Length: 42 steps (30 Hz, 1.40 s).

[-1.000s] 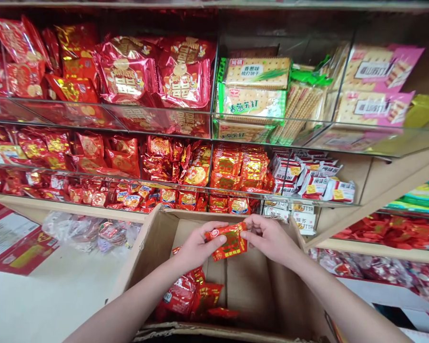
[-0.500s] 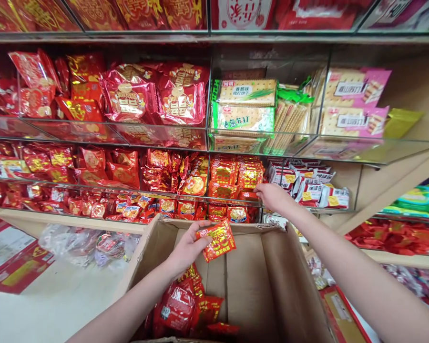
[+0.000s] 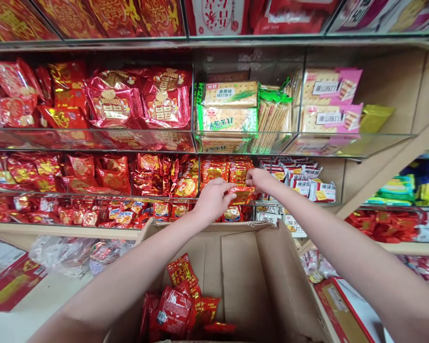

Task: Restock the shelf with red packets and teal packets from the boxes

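Observation:
My left hand [image 3: 214, 199] pinches a small red snack packet [image 3: 241, 195] with gold print, holding it at the front of the lower shelf. Beside its right end, my right hand [image 3: 263, 182] reaches in with curled, closed fingers; whatever they hold is hidden. Behind the hands stand similar red and gold packets [image 3: 214, 168] in a shelf compartment. Below my forearms, an open cardboard box [image 3: 248, 276] contains several loose red packets [image 3: 174, 309], gathered at its near left.
White snack packets [image 3: 301, 184] fill the compartment to the right. Above, a clear shelf lip [image 3: 146, 139] fronts cracker packs [image 3: 230, 119]. A slanted wooden shelf support [image 3: 382, 164] stands right. Plastic-wrapped goods [image 3: 69, 255] lie under the shelf at left.
My left hand has moved up and forward from above the box to the shelf, carrying the packet. My right hand stays by the same compartment. The view has shifted slightly right.

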{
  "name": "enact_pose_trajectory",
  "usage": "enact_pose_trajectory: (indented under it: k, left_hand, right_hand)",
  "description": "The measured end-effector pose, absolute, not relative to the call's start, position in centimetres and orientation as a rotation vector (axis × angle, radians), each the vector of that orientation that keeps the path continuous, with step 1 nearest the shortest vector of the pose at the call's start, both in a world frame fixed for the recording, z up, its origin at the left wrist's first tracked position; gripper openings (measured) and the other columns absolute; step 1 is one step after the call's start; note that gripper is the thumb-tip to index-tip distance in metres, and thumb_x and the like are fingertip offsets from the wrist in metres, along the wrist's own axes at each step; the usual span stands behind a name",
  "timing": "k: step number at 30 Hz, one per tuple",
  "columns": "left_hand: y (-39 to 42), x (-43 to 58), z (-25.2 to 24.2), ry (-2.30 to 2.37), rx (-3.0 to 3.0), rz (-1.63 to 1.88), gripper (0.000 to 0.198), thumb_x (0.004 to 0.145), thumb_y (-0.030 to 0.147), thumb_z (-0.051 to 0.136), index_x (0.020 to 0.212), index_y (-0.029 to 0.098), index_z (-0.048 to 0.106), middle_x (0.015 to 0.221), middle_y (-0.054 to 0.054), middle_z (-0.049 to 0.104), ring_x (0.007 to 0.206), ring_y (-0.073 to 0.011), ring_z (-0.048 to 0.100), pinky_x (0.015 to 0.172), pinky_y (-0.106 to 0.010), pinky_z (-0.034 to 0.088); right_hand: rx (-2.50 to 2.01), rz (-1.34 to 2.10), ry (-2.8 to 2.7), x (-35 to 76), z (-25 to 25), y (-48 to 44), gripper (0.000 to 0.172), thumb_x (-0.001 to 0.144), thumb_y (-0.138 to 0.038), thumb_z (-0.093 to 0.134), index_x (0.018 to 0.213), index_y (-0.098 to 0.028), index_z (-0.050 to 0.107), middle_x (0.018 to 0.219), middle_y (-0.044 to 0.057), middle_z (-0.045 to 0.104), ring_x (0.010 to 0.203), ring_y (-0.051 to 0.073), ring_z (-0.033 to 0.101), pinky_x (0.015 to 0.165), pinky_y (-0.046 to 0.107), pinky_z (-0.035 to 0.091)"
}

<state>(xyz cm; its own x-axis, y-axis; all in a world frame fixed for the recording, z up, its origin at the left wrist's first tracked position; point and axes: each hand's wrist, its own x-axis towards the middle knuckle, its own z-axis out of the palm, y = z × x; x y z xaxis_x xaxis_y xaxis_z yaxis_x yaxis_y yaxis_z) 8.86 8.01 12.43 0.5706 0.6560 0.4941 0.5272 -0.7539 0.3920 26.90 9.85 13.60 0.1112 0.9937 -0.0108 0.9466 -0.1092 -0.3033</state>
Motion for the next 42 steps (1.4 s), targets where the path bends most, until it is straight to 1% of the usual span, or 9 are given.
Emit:
enact_pose_trajectory:
  k: [3, 5, 7, 13, 18, 22, 29, 35, 42]
  left_hand:
    - [9.2, 10.4, 12.8, 1.099, 2.733, 0.868, 0.026, 0.077, 0.023, 0.052, 0.1, 0.015, 0.061, 0.084, -0.005, 0.06, 0.078, -0.0155, 0.054, 0.075, -0.026, 0.042]
    - [10.0, 11.1, 12.9, 1.173, 2.805, 0.777, 0.024, 0.078, 0.025, 0.05, 0.097, 0.016, 0.061, 0.085, -0.006, 0.061, 0.079, -0.0159, 0.054, 0.074, -0.026, 0.041]
    - [10.6, 11.6, 12.8, 1.199, 2.869, 0.682, 0.021, 0.079, 0.027, 0.049, 0.091, 0.017, 0.063, 0.083, -0.006, 0.062, 0.08, -0.0171, 0.054, 0.074, -0.027, 0.04]
    - [11.1, 12.9, 12.6, 1.162, 2.957, 0.532, 0.019, 0.076, 0.029, 0.053, 0.084, 0.018, 0.066, 0.081, -0.009, 0.059, 0.086, -0.0228, 0.048, 0.074, -0.033, 0.038]
    - [10.9, 12.5, 12.8, 1.081, 3.018, 0.451, 0.023, 0.076, 0.03, 0.053, 0.094, 0.02, 0.063, 0.089, -0.009, 0.055, 0.09, -0.0235, 0.045, 0.074, -0.033, 0.038]
    - [11.2, 10.1, 13.0, 1.119, 3.079, 0.503, 0.03, 0.073, 0.026, 0.057, 0.101, 0.018, 0.059, 0.096, -0.01, 0.053, 0.093, -0.0239, 0.044, 0.079, -0.034, 0.036]
    - [12.0, 7.7, 13.3, 1.237, 3.023, 0.345, 0.02, 0.077, 0.024, 0.05, 0.09, 0.016, 0.064, 0.085, -0.009, 0.062, 0.083, -0.0202, 0.052, 0.079, -0.031, 0.036]
    - [11.7, 8.9, 14.1, 1.309, 2.984, 0.32, 0.018, 0.076, 0.018, 0.049, 0.074, 0.015, 0.066, 0.077, -0.01, 0.064, 0.079, -0.0229, 0.056, 0.072, -0.035, 0.039]
    - [12.2, 8.0, 13.8, 1.178, 2.994, 0.379, 0.017, 0.072, 0.011, 0.049, 0.083, 0.015, 0.062, 0.081, -0.008, 0.063, 0.081, -0.0193, 0.056, 0.073, -0.029, 0.041]
  right_hand:
    - [-2.141, 0.439, -1.766, 27.3, 13.9, 10.1, 0.037, 0.088, -0.034, 0.028, 0.096, -0.012, 0.057, 0.073, 0.008, 0.065, 0.058, 0.014, 0.06, 0.054, 0.024, 0.044]
    - [-2.11, 0.472, -1.686, 27.5, 14.0, 9.9, 0.052, 0.09, -0.036, 0.008, 0.103, -0.012, 0.052, 0.073, 0.009, 0.065, 0.055, 0.013, 0.06, 0.051, 0.024, 0.044]
    - [-2.091, 0.467, -1.648, 27.5, 14.1, 9.4, 0.057, 0.089, -0.038, 0.003, 0.103, -0.012, 0.052, 0.073, 0.009, 0.065, 0.057, 0.014, 0.06, 0.051, 0.025, 0.044]
    - [-2.055, 0.121, -1.806, 27.0, 14.2, 7.0, 0.041, 0.088, -0.037, 0.025, 0.094, -0.013, 0.056, 0.094, 0.014, 0.062, 0.085, 0.021, 0.058, 0.071, 0.029, 0.04]
    - [-2.004, -0.123, -2.142, 27.0, 12.8, 6.4, 0.017, 0.079, -0.02, 0.044, 0.081, -0.015, 0.06, 0.087, 0.01, 0.064, 0.083, 0.018, 0.057, 0.072, 0.025, 0.036]
    - [-2.002, -0.175, -2.208, 27.3, 12.0, 6.5, 0.017, 0.08, -0.017, 0.042, 0.083, -0.015, 0.059, 0.083, 0.009, 0.064, 0.081, 0.017, 0.057, 0.069, 0.023, 0.035]
    - [-2.045, -0.263, -2.25, 26.8, 12.5, 6.5, 0.015, 0.078, -0.021, 0.046, 0.086, -0.015, 0.058, 0.081, 0.01, 0.063, 0.082, 0.02, 0.056, 0.064, 0.025, 0.036]
    - [-2.045, -0.301, -2.262, 26.1, 12.5, 6.7, 0.017, 0.081, -0.019, 0.042, 0.086, -0.015, 0.058, 0.08, 0.01, 0.063, 0.082, 0.019, 0.057, 0.064, 0.025, 0.035]
    - [-2.062, -0.274, -2.201, 25.8, 11.9, 6.8, 0.017, 0.077, -0.022, 0.049, 0.09, -0.017, 0.057, 0.085, 0.009, 0.064, 0.083, 0.021, 0.057, 0.071, 0.03, 0.033]
